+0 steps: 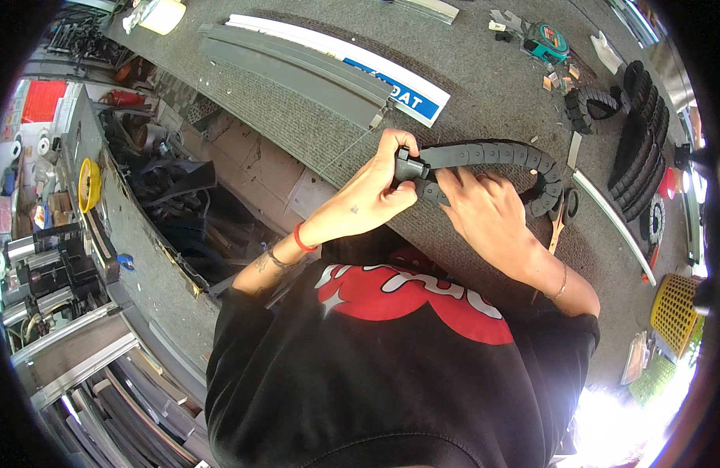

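A black segmented cable drag chain [500,154] loops over the near edge of the grey carpeted workbench, its bend toward the right. My left hand [358,195] is closed round a black end piece [410,167] at the chain's left end, thumb below and fingers above. Inside the loop, my right hand [491,217] has its fingers curled onto the chain's lower run, close to that end piece; the fingertips are partly hidden. Orange-handled scissors [559,226] lie just right of my right wrist, partly beneath the chain's bend.
Long grey profiles [297,74] and a white-and-blue strip [410,103] lie farther back. A green tape measure [549,43] sits at the back right, near more black drag chain [641,144]. A yellow basket [673,312] stands right; an open bin of scraps [180,191] is left.
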The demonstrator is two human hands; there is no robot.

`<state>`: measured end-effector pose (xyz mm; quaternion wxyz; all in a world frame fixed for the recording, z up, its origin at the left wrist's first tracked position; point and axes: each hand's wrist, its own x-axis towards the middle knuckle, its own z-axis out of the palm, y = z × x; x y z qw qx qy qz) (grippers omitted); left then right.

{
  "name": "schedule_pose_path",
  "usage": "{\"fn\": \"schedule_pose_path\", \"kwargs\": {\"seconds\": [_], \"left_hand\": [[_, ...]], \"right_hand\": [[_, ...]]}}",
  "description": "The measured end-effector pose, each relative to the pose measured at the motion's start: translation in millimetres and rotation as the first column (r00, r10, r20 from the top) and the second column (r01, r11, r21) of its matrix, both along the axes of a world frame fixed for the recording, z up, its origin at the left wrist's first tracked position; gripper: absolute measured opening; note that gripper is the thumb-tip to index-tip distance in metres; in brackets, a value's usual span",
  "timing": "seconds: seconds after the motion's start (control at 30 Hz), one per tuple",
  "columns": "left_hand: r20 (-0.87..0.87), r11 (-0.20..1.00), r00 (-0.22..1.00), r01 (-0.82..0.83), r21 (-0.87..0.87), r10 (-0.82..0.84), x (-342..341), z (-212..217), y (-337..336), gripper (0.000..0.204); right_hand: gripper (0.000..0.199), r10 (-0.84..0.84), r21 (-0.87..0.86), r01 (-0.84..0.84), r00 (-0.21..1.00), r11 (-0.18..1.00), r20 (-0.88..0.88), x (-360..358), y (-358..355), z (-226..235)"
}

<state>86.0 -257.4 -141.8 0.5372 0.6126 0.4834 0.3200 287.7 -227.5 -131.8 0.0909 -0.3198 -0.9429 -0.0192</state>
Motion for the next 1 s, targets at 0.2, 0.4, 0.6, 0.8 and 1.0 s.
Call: {"fn": "schedule_pose_path", "kwargs": {"seconds": [0.2,0.4,0.6,0.8,1.0], "left_hand": [[0.025,0.992,0.999,-0.034,-0.126,0.037,3.0,-0.2,-5.5,0.038],[-0.008,0.988,0.988,0.152,0.006,-0.152,-19.1,1.8,7.9,0.039],[-0.170,0.797,0.982,0.165,0.581,-0.079,-20.8,5.4,17.5,0.062],[0.129,0.899,0.978,0.096,0.427,-0.166,-5.7,4.8,7.2,0.063],[0.237,0.938,0.964,0.034,0.344,-0.122,5.6,7.5,4.6,0.054]], "right_hand": [[0.027,-0.022,-0.070,0.018,0.999,0.997,-0.046,4.7,-0.7,-0.3],[0.030,0.014,-0.151,-0.030,0.994,0.988,-0.106,6.1,3.3,5.3],[0.033,-0.026,-0.458,-0.064,0.982,0.887,-0.188,5.0,3.7,32.1],[0.035,0.063,-0.442,-0.144,0.979,0.885,-0.192,7.9,-0.9,57.4],[0.035,0.148,-0.352,-0.247,0.947,0.903,-0.285,6.6,-4.7,54.9]]}}
